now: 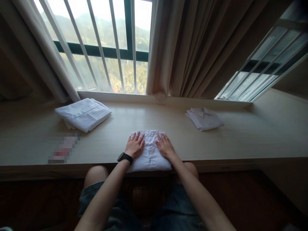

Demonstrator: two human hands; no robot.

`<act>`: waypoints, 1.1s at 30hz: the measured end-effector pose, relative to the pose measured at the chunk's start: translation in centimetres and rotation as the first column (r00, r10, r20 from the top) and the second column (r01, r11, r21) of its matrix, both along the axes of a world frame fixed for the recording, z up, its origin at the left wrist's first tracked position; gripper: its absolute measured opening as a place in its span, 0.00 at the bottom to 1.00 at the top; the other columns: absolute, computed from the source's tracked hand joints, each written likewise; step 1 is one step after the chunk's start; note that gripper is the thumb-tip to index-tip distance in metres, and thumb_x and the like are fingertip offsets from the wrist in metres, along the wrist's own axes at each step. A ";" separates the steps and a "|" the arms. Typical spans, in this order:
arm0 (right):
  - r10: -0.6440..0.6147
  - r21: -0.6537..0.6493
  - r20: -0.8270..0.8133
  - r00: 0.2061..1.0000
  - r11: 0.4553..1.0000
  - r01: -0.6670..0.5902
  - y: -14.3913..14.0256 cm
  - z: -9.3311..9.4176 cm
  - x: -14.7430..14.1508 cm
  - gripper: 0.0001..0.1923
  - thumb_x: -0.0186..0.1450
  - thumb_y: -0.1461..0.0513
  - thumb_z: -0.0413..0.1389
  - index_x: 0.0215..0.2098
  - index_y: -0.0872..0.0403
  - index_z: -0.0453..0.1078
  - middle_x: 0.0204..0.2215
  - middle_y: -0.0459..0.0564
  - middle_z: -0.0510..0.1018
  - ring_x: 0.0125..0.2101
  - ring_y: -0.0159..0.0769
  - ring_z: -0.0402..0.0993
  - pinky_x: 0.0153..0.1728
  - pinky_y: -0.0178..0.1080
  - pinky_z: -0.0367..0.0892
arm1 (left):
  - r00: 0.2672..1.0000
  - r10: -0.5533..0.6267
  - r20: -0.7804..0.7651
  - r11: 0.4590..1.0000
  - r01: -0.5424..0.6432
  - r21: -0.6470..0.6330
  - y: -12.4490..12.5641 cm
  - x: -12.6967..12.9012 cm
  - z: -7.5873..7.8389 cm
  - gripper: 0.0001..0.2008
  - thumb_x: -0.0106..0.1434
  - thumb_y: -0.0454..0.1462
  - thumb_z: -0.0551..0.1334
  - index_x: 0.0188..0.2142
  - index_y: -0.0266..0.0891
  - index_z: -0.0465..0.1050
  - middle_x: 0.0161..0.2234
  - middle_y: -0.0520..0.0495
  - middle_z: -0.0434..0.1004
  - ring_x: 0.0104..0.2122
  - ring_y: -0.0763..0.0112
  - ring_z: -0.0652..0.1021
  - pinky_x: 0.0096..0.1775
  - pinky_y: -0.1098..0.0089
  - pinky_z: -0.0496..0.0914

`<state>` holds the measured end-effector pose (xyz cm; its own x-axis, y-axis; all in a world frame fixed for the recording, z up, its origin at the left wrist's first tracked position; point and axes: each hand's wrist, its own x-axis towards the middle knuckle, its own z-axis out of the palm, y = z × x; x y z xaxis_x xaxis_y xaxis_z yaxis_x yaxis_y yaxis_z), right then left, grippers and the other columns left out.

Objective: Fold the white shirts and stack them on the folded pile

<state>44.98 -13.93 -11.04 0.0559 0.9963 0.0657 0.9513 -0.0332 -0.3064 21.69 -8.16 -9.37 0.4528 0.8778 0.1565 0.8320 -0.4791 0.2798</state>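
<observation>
A white button-up shirt (pixel 150 160), folded into a neat rectangle with its collar at the far end, lies at the table's front edge and slightly overhangs it. My left hand (pixel 135 146) rests flat on the shirt's left side near the collar, fingers stretched out; a black watch (pixel 125 157) is on that wrist. On the shirt's right side, beside the collar, my right hand (pixel 166 146) lies flat with its fingers extended. Neither hand grips the cloth. The button placket runs down the middle between them.
Folded white cloth (pixel 84 114) lies back left on the pale table (pixel 115 141). A smaller folded white shirt (pixel 204 118) sits back right. A blurred-out item (pixel 64 148) is near the left front edge. Behind are curtains (pixel 187 48) and a barred window (pixel 103 48).
</observation>
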 end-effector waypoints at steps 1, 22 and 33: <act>-0.036 0.008 -0.008 0.999 0.999 0.036 -0.5 0.1 0.4 0.33 0.76 0.48 0.37 0.73 0.52 0.49 0.73 0.57 0.48 0.72 0.49 0.42 0.68 0.54 0.45 | 1.000 0.009 0.002 1.000 -0.009 -0.017 -0.3 -0.2 0.3 0.28 0.75 0.48 0.43 0.71 0.50 0.55 0.72 0.45 0.48 0.71 0.50 0.53 0.66 0.43 0.50; 0.160 0.046 0.139 0.977 0.985 -0.168 -8.6 -0.4 0.6 0.31 0.76 0.49 0.40 0.73 0.47 0.49 0.73 0.51 0.46 0.72 0.50 0.41 0.69 0.60 0.40 | 0.992 -0.119 -0.040 0.988 0.122 0.094 -7.1 -3.3 -0.3 0.28 0.74 0.48 0.47 0.71 0.51 0.55 0.72 0.48 0.50 0.72 0.51 0.49 0.68 0.42 0.45; 0.206 0.198 0.177 0.962 0.950 -0.240 -10.8 0.5 -3.2 0.30 0.75 0.51 0.44 0.73 0.46 0.50 0.74 0.51 0.43 0.73 0.48 0.32 0.69 0.59 0.35 | 0.967 -0.239 -0.088 0.952 0.252 0.175 -11.4 -4.2 0.7 0.37 0.70 0.54 0.53 0.72 0.41 0.52 0.73 0.40 0.43 0.72 0.51 0.44 0.70 0.47 0.39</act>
